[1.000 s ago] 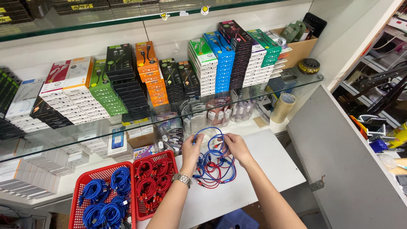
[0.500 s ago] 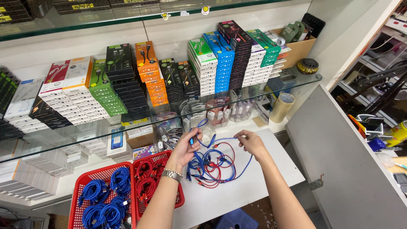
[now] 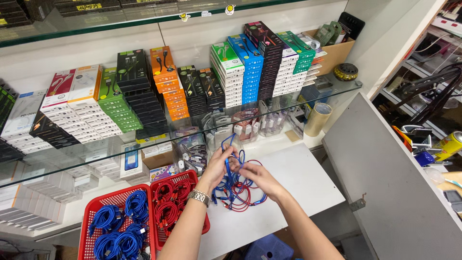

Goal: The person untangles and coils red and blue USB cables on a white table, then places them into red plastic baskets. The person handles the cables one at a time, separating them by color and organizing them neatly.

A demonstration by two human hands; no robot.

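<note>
Both hands met over the white counter, left hand and right hand each pinching a blue cable from the loose tangle (seemingly to part it), beside the red baskets.

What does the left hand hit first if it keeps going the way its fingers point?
The left hand points up-right at the blue cable loop; beyond that, probably the small clear packets under the glass shelf, though depth is unclear.
</note>
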